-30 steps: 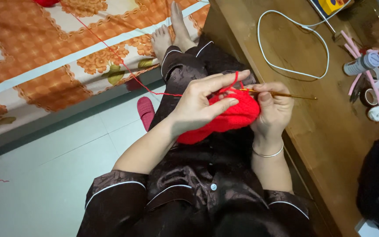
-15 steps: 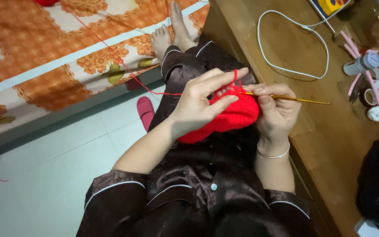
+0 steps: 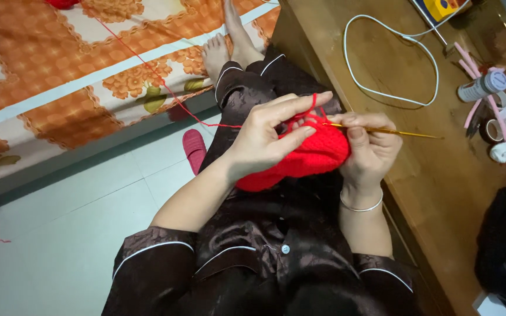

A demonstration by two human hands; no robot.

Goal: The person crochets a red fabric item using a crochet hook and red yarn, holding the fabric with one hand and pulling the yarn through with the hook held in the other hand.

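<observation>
Lying along the left edge of the view, the bed with its orange-and-white floral cover (image 3: 60, 76) carries a red ball of yarn (image 3: 62, 3) at its top border (only partly in frame). A thin red yarn strand (image 3: 147, 67) runs from that ball down across the cover and over the pale tiled floor (image 3: 60, 234), above a dark red slipper (image 3: 194, 149) that sits just beside the person's leg.

Toward the middle, the left hand (image 3: 265, 140) grips the red crocheted fabric piece (image 3: 306, 158) held over the lap, thumb and fingers (image 3: 300, 105) pinching its upper edge, with the strand looped over the raised forefinger.

Just to the right, the right hand (image 3: 370, 152) is clenched around the slim golden metal crochet hook (image 3: 393, 131), whose tip meets the top edge of the fabric while its shaft points out to the right. A thin silver bangle (image 3: 361, 206) circles that wrist.

Farther right, the brown wooden worktop (image 3: 440, 193) holds a looped white cable (image 3: 390, 58), a small white bottle with a pale cap (image 3: 481, 88) lying on its side, pink sticks (image 3: 487, 99), and a black plastic bag (image 3: 505, 246) at the lower right corner.
</observation>
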